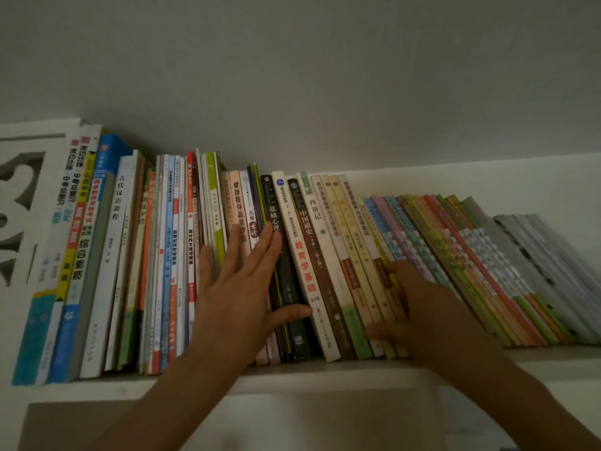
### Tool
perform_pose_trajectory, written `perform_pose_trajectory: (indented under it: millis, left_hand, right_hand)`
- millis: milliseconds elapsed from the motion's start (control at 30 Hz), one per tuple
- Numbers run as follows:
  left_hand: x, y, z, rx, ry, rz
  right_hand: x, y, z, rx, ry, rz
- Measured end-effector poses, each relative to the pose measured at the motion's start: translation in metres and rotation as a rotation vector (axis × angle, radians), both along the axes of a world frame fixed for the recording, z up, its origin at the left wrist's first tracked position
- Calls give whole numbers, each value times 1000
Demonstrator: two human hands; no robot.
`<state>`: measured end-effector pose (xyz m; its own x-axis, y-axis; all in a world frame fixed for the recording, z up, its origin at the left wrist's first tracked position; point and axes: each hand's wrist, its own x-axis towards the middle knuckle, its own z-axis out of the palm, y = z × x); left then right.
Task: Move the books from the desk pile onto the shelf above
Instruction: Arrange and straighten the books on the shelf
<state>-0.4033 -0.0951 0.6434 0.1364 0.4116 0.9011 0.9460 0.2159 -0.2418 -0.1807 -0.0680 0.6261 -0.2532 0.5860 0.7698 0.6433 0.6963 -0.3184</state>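
A long row of books fills the white shelf [292, 374]. Upright books [107, 242] stand at the left; thin colourful books [471, 255] lean to the left at the right end. My left hand [234, 288] lies flat against the spines in the middle, fingers straight, thumb across a dark book [276, 203]. My right hand [419, 307] rests on the cream and yellow spines [344, 229], fingers pressed to them, thumb low near the shelf edge. Neither hand grips a book. The desk pile is out of view.
A white carved side panel [22, 196] closes the shelf's left end. The bare wall [325, 76] rises behind the books. Some bare shelf shows beyond the leaning books at the far right [579, 353].
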Motion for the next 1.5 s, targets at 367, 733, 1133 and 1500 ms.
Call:
perform_pose_trajectory:
  millis: [367, 733, 1133, 1500]
  left_hand:
    - [37, -11, -21, -146, -74, -165]
    - [17, -18, -12, -176, 49, -209]
    - [116, 30, -25, -43, 158, -284]
    - [133, 40, -10, -47, -7, -58]
  right_hand:
    - [-2, -4, 2, 17, -193, -138]
    - [-21, -2, -3, -35, -17, 57]
    - [150, 34, 0, 350, 330, -709]
    - [179, 54, -1, -109, 44, -336]
